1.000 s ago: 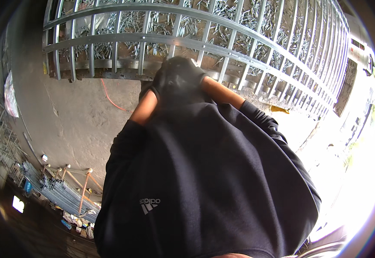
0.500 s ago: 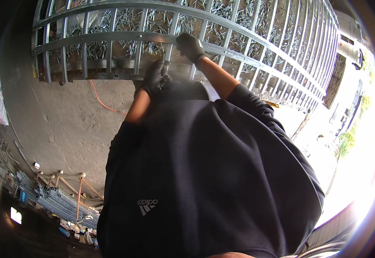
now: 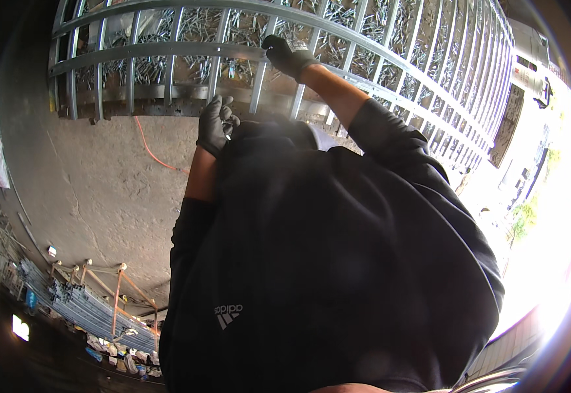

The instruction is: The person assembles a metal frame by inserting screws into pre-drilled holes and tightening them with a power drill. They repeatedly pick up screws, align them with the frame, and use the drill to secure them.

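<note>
Long silver metal frame: on brown flat tabletop, likely for steady rest
Short silver metal pins: loose below straight silver bars, maybe for easy reach
Right dark-grey-gloved hand: at lower silver rail, maybe steadying, cannot tell if gripping
Left dark-grey-gloved hand: near bar end, fingers curled, cannot tell if holding

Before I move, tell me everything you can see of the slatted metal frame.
The frame looks like bare silvery metal: two long rails visible, crossed by many narrow bars. Small dots, perhaps fasteners, mark the nearer rail. It lies above scattered thin metal pieces, its far side cut off; its curve may be lens bend. The right hand appears to touch the nearer rail; whether the left hand touches a bar is unclear.
</note>
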Demonstrator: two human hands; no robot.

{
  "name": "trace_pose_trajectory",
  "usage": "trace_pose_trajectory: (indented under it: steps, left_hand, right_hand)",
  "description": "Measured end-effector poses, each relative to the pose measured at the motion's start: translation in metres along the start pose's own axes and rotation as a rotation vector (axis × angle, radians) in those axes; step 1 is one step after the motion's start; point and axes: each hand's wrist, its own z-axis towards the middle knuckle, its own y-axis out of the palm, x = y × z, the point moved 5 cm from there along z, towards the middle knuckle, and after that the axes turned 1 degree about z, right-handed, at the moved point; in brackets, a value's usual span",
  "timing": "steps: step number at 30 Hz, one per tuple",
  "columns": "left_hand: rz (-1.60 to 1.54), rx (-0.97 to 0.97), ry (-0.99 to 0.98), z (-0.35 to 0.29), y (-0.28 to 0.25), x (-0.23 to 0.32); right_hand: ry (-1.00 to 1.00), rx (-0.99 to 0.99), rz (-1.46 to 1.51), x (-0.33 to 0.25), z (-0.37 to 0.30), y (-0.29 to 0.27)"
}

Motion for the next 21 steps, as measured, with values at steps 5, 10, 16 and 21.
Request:
trace_pose_trajectory:
  steps: [5,10,16,21]
  left_hand:
    - [0.013,0.01,-0.025,-0.005,0.006,-0.002]
    - [0.013,-0.026,-0.028,-0.017,0.005,0.0]
    - [-0.019,-0.023,-0.025,-0.028,0.003,0.001]
    - [-0.002,-0.032,0.026,-0.036,0.008,0.004]
  right_hand:
    - [0.171,-0.085,0.058,-0.008,0.005,-0.009]
    - [-0.027,-0.056,-0.055,-0.031,0.014,-0.026]
    - [0.02,-0.255,-0.141,-0.068,-0.012,-0.033]
    - [-0.143,-0.111,-0.324,-0.076,-0.013,-0.027]
